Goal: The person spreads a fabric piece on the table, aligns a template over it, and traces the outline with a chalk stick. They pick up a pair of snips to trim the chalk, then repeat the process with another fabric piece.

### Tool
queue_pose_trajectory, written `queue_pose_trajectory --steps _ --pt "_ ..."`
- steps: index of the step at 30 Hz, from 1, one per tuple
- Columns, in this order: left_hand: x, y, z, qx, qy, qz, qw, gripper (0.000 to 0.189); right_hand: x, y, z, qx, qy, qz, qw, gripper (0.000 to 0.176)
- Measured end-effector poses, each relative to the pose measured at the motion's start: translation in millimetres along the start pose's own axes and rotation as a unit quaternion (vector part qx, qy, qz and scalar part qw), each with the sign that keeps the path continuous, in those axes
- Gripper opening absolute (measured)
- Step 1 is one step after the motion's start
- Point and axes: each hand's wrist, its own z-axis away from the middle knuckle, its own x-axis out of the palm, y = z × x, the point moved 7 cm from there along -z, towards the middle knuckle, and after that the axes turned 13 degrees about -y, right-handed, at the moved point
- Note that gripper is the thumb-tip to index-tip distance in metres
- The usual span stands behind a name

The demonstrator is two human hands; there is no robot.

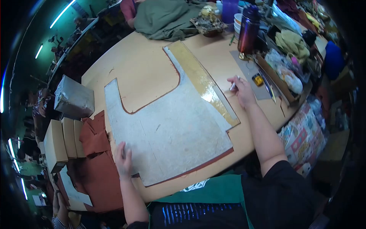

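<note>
A large pale grey garment pattern [183,122] with a U-shaped cutout lies on the table, and rust-brown fabric [190,170] shows along its lower edge and around the cutout. My left hand [123,159] is at the pattern's left edge, fingers a little apart with nothing in them. Along the pattern's right side runs a shiny yellowish strip [198,74]. Just right of that strip, my right hand [242,91] is closed on a small white stick like a piece of chalk [235,83], held above the tabletop.
Folded rust-brown cloth [101,179] and cardboard boxes [57,141] stand at the left, below a grey box [74,97]. Dark green cloth [164,19] is heaped at the back. A dark bottle [248,32], pens [270,86] and bagged items crowd the right. Other people sit farther left.
</note>
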Motion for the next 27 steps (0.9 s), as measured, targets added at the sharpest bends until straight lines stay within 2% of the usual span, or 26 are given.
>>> queue_pose_trajectory --steps 1,3,5,6,9,12,15,18,21,24,27 --pt "-5.1 2.4 17.9 0.000 0.006 -0.038 0.999 0.037 -1.9 -4.0 4.2 -0.006 0.003 0.065 0.998 0.024" --pt "-13.2 6.8 48.3 -0.001 0.022 -0.114 0.993 0.038 -1.2 -4.2 8.2 -0.011 0.019 0.078 0.997 0.023" --pt "-17.9 -32.2 69.3 -0.088 0.059 0.003 0.994 0.039 -2.4 0.6 9.1 -0.026 0.039 0.059 0.997 0.022" --pt "-15.3 -53.1 78.0 -0.133 0.081 0.063 0.986 0.040 -4.4 2.3 9.8 -0.017 0.048 0.100 0.994 0.021" --pt "-4.2 -64.0 77.0 -0.091 0.120 0.156 0.976 0.042 -6.3 4.0 15.3 0.015 0.066 0.168 0.983 0.018" --pt "-6.6 -39.7 61.1 -0.085 0.087 -0.076 0.990 0.047 -7.1 -6.3 20.9 0.043 0.093 0.276 0.956 0.018" --pt "-5.9 -39.7 51.3 -0.127 0.093 -0.202 0.967 0.052 5.2 -17.0 31.4 0.024 0.078 0.366 0.927 0.020" --pt "-9.1 -72.5 47.0 -0.147 0.133 -0.030 0.980 0.049 8.9 1.1 34.8 0.061 0.053 0.449 0.890 0.022" --pt "-11.1 -97.7 37.7 -0.263 0.063 0.028 0.962 0.054 32.0 -6.1 50.9 0.062 0.064 0.504 0.859 0.023" --pt "-8.4 -95.7 35.8 -0.253 0.094 0.185 0.945 0.057 37.9 -8.3 53.4 0.071 0.081 0.524 0.845 0.024" --pt "-12.8 -90.8 33.0 -0.262 0.091 -0.012 0.961 0.042 31.5 -2.8 47.7 0.057 0.076 0.538 0.837 0.025"
